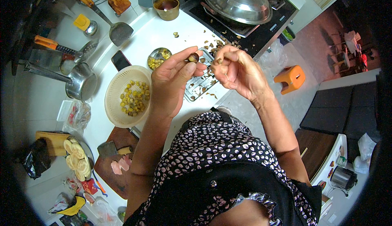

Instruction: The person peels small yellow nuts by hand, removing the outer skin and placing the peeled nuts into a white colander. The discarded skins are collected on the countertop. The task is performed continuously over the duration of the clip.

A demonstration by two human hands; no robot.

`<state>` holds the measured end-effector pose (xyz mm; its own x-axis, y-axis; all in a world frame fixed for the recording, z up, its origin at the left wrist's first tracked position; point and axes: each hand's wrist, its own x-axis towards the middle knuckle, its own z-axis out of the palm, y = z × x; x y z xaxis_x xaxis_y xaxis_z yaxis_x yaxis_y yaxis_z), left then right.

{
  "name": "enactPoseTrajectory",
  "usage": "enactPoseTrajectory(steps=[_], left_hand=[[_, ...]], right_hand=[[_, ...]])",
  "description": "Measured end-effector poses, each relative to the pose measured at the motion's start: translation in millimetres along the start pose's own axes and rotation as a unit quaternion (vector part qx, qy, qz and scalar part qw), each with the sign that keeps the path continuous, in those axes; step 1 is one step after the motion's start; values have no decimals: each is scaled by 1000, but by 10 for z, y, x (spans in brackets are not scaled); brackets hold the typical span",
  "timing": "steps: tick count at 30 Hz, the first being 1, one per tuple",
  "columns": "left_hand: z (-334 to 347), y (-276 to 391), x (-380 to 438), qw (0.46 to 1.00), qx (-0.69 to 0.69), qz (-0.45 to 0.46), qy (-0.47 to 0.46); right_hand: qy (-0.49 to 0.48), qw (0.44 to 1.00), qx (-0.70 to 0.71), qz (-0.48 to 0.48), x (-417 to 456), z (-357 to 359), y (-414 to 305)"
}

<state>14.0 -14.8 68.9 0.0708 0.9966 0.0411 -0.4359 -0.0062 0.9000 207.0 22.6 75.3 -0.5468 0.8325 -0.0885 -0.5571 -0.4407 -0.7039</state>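
Note:
My left hand point(174, 79) grips a partly peeled chestnut point(193, 57) between thumb and fingers. Just to its right, my right hand point(235, 69) pinches a small piece of shell point(219, 61). Below both hands lies a metal tray point(196, 88) with bits of shell in it. More brown shell scraps point(219, 43) are scattered at the tray's far end. A small metal bowl point(149, 61) of yellow peeled chestnuts stands left of the tray. Nearer to me, a cream plastic colander point(111, 103) holds many peeled chestnuts.
A lidded wok point(239, 5) stands on the black stove point(272, 20). A phone point(121, 61) lies behind the colander. On a brown cutting board point(107, 167) are a cleaver point(107, 149) and raw meat point(121, 164). An orange stool point(289, 79) stands on the floor.

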Motion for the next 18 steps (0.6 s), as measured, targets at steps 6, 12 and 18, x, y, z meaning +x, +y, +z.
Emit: enactPoseTrajectory(steps=[6,12,18], left_hand=[[84,-18,-29,987,144,68,16],[123,-27,-81,952,286,98,47],[95,-20,-98,893,400,205,39]], right_hand=[[-17,999,10,31,36,3,44],[25,986,-164,14,-42,204,-13],[44,925,-378,-8,-79,305,-74]])
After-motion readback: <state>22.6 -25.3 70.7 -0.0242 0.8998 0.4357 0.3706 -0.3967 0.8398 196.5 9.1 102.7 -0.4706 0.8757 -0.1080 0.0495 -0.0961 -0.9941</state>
